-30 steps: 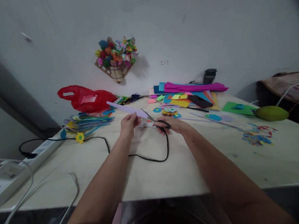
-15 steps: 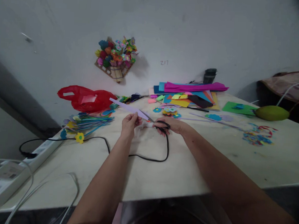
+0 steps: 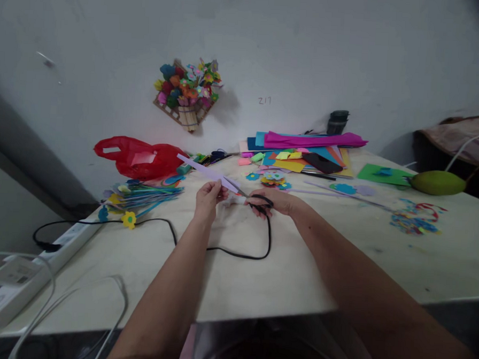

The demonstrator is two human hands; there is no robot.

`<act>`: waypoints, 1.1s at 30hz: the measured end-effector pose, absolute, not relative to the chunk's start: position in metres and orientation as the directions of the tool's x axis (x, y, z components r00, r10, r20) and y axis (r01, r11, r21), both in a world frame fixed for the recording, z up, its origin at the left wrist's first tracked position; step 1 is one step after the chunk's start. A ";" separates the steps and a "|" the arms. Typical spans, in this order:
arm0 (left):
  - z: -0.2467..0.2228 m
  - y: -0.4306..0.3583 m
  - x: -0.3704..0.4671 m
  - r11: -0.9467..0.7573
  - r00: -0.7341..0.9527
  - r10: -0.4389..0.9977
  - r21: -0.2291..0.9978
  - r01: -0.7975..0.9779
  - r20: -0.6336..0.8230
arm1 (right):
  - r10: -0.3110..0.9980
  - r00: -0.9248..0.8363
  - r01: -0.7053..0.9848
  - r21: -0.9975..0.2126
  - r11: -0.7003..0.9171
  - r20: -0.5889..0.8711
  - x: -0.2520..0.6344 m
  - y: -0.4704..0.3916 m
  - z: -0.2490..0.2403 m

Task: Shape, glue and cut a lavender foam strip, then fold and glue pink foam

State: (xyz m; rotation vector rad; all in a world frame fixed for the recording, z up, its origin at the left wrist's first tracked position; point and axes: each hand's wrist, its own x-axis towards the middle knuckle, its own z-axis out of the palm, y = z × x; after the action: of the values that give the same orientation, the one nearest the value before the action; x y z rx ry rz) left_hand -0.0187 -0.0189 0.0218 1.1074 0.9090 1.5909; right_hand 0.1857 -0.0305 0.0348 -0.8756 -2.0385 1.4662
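My left hand (image 3: 208, 199) pinches a long lilac paper strip (image 3: 200, 168), which slants up to the left above the table. My right hand (image 3: 276, 201) has its fingers in the black handles of a pair of scissors (image 3: 241, 190). The blades lie along the right end of the strip, close to my left fingertips; whether they are cutting into it I cannot tell. Beneath the hands is a small white and orange object (image 3: 237, 199), partly hidden. A black cord (image 3: 239, 254) loops over the table below them.
Behind my left hand lie a red plastic bag (image 3: 147, 164) and a bundle of paper-flower stems (image 3: 150, 196). Cut paper flowers (image 3: 274, 178) and stacked coloured sheets (image 3: 313, 143) are at the back. Rightward are paper scraps (image 3: 414, 218) and a green mango-like fruit (image 3: 438, 182). A power strip (image 3: 69, 243) runs along the left edge.
The view has shifted very slightly. Both hands, the lilac strip and the scissors keep almost the same position.
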 end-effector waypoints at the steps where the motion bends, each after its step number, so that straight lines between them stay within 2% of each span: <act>1: 0.022 -0.019 -0.019 -0.264 -0.128 0.963 0.921 -0.286 0.236 | 0.732 -0.681 0.224 -0.948 0.225 0.013 0.186 -0.031 0.035; 33: 0.023 -0.020 -0.017 -0.273 -0.169 0.958 0.913 -0.303 0.230 | 0.771 -0.637 0.265 -0.936 0.233 0.011 0.182 -0.030 0.032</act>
State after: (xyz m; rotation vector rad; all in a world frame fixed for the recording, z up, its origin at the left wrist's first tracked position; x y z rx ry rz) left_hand -0.0166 -0.0202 0.0232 1.0712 0.9154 1.6318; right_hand 0.1820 -0.0297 0.0320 -0.9479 -2.0331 1.3981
